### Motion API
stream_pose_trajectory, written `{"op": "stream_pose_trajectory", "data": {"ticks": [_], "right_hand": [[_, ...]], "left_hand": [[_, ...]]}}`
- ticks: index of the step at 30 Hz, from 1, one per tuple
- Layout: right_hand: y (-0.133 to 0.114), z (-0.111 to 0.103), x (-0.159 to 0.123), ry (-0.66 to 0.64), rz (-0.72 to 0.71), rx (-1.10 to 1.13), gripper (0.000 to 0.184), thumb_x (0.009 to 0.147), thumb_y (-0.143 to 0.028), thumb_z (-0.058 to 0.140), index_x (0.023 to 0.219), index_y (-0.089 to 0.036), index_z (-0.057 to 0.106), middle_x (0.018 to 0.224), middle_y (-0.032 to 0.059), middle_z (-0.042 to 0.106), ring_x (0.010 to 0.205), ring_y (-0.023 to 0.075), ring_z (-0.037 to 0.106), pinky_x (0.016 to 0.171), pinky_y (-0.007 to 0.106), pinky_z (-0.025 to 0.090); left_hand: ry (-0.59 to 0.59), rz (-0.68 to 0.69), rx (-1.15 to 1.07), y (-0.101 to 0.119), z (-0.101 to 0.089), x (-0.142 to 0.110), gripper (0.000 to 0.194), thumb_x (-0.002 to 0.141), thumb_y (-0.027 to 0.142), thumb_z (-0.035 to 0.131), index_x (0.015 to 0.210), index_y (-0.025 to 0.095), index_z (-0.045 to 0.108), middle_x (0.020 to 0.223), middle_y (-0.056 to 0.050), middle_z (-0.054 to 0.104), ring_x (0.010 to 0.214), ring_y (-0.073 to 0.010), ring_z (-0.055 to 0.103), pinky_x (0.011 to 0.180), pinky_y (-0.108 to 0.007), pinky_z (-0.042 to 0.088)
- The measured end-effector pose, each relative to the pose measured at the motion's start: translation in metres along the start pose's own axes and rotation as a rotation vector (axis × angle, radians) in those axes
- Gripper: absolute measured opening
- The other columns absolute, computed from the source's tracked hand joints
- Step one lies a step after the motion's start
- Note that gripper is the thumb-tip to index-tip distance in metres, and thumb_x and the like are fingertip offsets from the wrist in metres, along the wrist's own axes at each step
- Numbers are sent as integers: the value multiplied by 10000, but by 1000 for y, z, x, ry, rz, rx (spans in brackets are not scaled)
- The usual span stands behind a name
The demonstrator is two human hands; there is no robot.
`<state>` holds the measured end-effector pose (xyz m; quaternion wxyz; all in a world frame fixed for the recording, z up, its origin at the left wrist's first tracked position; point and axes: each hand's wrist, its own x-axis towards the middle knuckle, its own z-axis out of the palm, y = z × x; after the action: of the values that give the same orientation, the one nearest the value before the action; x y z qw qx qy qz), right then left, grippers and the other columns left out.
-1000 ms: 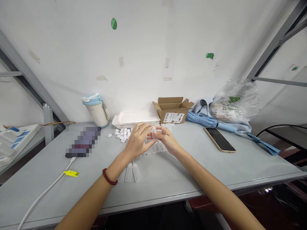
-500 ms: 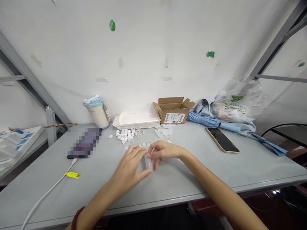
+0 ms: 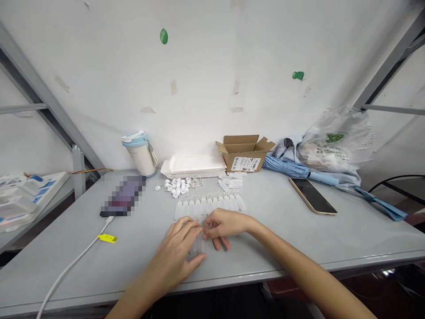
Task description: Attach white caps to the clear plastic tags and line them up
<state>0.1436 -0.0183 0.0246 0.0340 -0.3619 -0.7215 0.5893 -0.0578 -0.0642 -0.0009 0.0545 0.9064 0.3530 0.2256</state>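
Clear plastic pieces (image 3: 201, 244) are seen at the surface (image 3: 252, 254) between the left hand (image 3: 181, 243), thumb and fingers apart, and the right hand (image 3: 223, 222), fingertips bunched, grip not discernible; gentle steadying is advised, the row behind (image 3: 209, 205) left undisturbed.

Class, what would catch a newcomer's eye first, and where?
Likely the left hand and right hand, close together over translucent pieces near the front of the table. Just beyond lies a row of similar pieces; behind it, to the right, stands an open cardboard box.
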Motion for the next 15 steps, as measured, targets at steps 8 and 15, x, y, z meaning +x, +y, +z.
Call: {"op": "stream_pose_trajectory", "data": {"ticks": [8,15], "right_hand": [[-3,2,1,-14,63,27,226,755,-348,634,773,-138,552,495,-66,590,340,72,524,474,198,415],[-2,5,2,2,56,30,301,724,-419,658,754,-140,548,508,-56,606,323,71,517,475,200,410]], "left_hand": [[42,-65,-10,-18,-12,-15,462,727,353,669,1156,248,535,1190,-78,568,1122,-285,477,884,-429,491],[106,-151,-7,-34,-4,-28,589,643,395,738,1165,239,517,1165,-93,569,1104,-304,493,876,-455,495]]}}
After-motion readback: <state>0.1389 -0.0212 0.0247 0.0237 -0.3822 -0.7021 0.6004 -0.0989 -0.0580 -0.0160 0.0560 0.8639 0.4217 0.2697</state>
